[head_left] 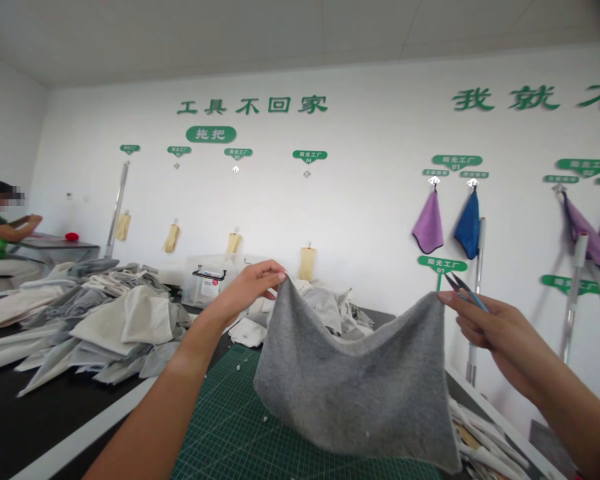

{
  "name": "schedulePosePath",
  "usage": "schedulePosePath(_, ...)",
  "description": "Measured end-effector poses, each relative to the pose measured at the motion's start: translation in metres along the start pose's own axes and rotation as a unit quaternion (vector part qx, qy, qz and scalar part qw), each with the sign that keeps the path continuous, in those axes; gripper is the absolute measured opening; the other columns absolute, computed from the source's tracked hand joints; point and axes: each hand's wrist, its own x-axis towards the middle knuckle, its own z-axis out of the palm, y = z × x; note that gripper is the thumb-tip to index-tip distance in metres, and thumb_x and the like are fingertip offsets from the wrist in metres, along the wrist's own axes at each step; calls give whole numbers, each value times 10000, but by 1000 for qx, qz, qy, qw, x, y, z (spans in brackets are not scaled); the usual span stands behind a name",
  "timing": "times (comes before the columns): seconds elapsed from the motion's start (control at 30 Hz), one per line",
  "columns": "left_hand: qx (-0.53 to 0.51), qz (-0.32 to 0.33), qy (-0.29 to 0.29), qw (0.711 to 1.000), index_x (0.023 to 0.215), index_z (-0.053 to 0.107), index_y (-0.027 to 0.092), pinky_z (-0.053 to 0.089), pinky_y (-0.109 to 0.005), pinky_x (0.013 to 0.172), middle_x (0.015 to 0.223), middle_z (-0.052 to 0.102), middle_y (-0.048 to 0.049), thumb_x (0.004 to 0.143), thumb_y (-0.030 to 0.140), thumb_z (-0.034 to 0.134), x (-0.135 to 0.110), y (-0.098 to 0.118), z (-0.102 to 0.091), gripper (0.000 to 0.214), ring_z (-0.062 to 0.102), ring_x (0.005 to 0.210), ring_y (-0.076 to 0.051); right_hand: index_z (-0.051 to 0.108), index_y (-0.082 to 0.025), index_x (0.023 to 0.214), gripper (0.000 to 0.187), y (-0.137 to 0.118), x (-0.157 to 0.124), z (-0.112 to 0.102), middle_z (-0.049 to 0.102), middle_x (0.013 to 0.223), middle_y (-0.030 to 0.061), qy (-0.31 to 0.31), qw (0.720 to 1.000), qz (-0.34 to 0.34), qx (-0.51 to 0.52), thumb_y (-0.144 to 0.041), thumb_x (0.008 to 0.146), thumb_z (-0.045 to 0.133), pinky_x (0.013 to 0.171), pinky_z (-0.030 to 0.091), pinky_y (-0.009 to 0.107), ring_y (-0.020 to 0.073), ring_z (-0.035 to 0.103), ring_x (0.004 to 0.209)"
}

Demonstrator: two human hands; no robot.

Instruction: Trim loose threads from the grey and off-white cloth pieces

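A grey cloth [355,393] hangs between my two hands, its top edge sagging in the middle. My left hand [257,283] pinches the cloth's upper left corner. At the upper right corner, my right hand [487,323] grips the cloth between thumb and finger. That same hand also holds small thread snips [467,293] with dark blades and a blue handle, the blades pointing up and left. Beneath the cloth lies a green cutting mat [225,420] with a grid and a few bits of white lint.
Piled grey and off-white cloths [130,320] cover the table's left; another heap [330,303] lies behind the mat. A clear plastic box [210,280] stands near the wall. White strips [490,433] lie at right. A person [0,233] sits far left. Purple [430,223] and blue cloths hang on hooks.
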Motion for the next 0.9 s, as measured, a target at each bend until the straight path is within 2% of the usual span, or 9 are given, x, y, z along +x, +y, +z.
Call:
schedulePosePath(0.13,-20,26,-133,991,962,701,210,462,-350,1024,1202,677,-67,895,374,639,-9,6,45,188,598,1153,-208,664,-177,857,414,-3,-17,32,229,561,-81,-84,996,29,-3,-577,791,749,504,176,240,88,175,545)
schedulePosePath(0.2,-36,43,-194,979,950,710,222,423,-343,1078,1325,626,-69,885,337,669,-15,6,70,139,541,1269,-214,684,-171,881,431,-5,-28,50,238,548,-84,-124,992,35,-7,-588,792,745,504,173,235,86,182,539)
schedulePosePath(0.3,-47,50,-276,959,961,720,214,447,-338,1047,1208,675,-81,885,342,679,-22,0,104,155,588,1189,-206,677,-163,790,458,-9,-47,76,316,537,-64,-173,984,31,2,-617,774,741,485,169,232,81,222,518)
schedulePosePath(0.4,-64,22,-304,950,986,725,187,493,-326,944,1021,714,-62,889,353,668,-27,-11,128,200,646,995,-187,679,-165,741,468,-10,-63,94,510,620,-5,-215,976,26,27,-626,736,763,498,259,230,104,376,555)
schedulePosePath(0.5,-102,14,-269,958,973,724,170,491,-315,913,991,716,-55,882,361,670,-28,-21,136,218,643,965,-183,711,-179,884,483,-2,-68,100,480,582,-26,-195,979,53,33,-628,719,776,474,207,223,90,332,519)
schedulePosePath(0.63,-106,5,-123,987,950,713,157,490,-296,853,953,715,-59,874,377,665,-23,-30,132,237,638,914,-177,656,-206,1124,586,20,-69,103,249,496,-101,-166,981,94,35,-639,741,756,468,99,228,69,171,468)
schedulePosePath(0.7,-100,9,-59,993,963,710,156,488,-284,841,950,713,-58,875,366,650,-19,-34,130,235,634,903,-173,642,-206,1058,566,31,-71,107,225,494,-108,-188,975,112,35,-655,730,753,460,95,226,66,162,457)
schedulePosePath(0.77,-96,17,-15,995,974,707,157,488,-274,831,942,710,-54,878,359,631,-15,-38,130,236,631,889,-169,606,-203,892,517,40,-75,113,237,476,-107,-217,966,135,32,-666,716,754,452,94,224,62,165,446)
schedulePosePath(0.9,-34,22,14,999,988,703,159,485,-265,776,896,699,-47,892,354,586,-11,-51,132,247,616,815,-159,441,-214,693,524,53,-77,119,274,455,-104,-256,951,171,34,-622,728,767,454,120,222,55,179,447)
